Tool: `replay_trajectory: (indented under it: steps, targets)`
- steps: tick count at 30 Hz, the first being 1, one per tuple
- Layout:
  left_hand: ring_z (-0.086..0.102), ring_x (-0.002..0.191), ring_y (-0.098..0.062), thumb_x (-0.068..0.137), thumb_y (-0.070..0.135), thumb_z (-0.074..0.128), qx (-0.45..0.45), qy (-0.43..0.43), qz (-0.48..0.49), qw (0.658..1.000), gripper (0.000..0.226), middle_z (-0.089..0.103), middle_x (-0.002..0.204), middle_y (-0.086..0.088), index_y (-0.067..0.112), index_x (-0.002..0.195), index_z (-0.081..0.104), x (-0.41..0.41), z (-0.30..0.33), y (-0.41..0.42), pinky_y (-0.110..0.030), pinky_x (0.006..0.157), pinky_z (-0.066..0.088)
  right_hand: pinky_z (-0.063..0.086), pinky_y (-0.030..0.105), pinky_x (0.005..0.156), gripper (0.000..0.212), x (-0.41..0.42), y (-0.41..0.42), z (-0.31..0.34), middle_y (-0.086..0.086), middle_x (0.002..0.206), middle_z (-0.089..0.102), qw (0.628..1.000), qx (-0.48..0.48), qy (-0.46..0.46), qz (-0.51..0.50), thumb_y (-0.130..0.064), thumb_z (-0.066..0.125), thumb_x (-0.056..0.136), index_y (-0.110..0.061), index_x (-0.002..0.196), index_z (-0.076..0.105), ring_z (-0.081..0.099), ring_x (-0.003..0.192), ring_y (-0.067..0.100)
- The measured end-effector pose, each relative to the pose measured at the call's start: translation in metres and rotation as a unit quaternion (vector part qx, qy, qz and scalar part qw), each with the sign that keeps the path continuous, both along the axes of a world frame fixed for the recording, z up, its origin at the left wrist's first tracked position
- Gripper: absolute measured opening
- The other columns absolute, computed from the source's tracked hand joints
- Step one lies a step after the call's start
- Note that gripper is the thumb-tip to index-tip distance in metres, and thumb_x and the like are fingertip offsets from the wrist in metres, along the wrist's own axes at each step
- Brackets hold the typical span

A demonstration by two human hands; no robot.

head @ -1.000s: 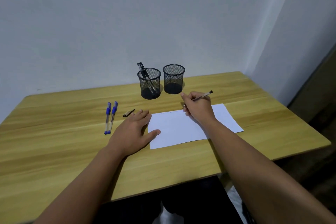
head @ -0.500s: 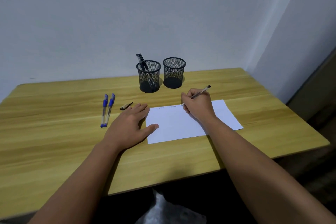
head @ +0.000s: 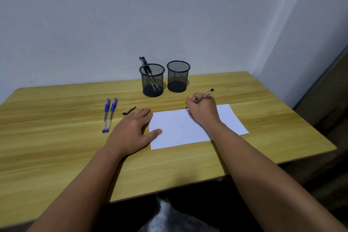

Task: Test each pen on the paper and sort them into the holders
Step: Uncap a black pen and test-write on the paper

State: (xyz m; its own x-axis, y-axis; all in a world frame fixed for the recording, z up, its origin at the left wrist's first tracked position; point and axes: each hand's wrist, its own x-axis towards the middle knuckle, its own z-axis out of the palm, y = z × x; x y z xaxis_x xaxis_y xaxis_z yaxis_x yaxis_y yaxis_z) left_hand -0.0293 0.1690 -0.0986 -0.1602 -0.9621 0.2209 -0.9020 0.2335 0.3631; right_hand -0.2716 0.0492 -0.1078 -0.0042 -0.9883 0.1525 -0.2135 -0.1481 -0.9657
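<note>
Faint unreadable scribbles marked the paper; your right hand gripped a clear pen, your left hand lay flat.

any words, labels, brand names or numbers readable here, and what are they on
No text can be read anywhere.
White sheet of paper: faint pen scribbles along its top edge, too faint and small to read.
Two blue capped pens on the wooden table: any barrel print is too small to see.
Clear pen with a black end held in the right hand: no legible marking.
Two black mesh holders: no labels visible.
</note>
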Motion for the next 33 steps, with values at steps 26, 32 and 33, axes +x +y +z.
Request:
replay_trajectory:
  steps: [26,32,33]
  targets:
    - [0.019,0.153,-0.01,0.087,0.073,0.044,0.003,0.003,-0.004,1.0,0.084,0.031,0.163,0.006,0.022,0.154,0.04,0.0019,-0.0028,-0.0021,-0.034,0.124,0.017,0.042,0.038,0.056,0.04,0.0,-0.006,-0.0044,0.012,0.06,0.034,0.998,-0.033,0.05,-0.033,-0.023,0.064,0.088,-0.003,0.066,0.037,0.039,0.057,0.026]
    - [0.019,0.153,-0.009,0.087,0.073,0.045,0.003,0.003,-0.005,1.0,0.084,0.03,0.163,0.007,0.023,0.154,0.04,0.0024,-0.0037,-0.0028,-0.033,0.124,0.016,0.039,0.035,0.055,0.04,-0.0013,-0.0067,-0.0057,0.011,0.06,0.031,0.996,-0.049,0.06,-0.035,-0.019,0.062,0.089,-0.001,0.066,0.034,0.036,0.057,0.026]
    - [0.019,0.153,-0.009,0.088,0.072,0.046,0.001,0.002,-0.004,1.0,0.082,0.03,0.163,0.007,0.023,0.154,0.04,0.0025,-0.0036,-0.0029,-0.033,0.124,0.016,0.039,0.035,0.055,0.04,-0.0012,-0.0067,-0.0057,0.011,0.059,0.032,0.996,-0.05,0.063,-0.038,-0.019,0.062,0.089,-0.001,0.066,0.035,0.036,0.056,0.025]
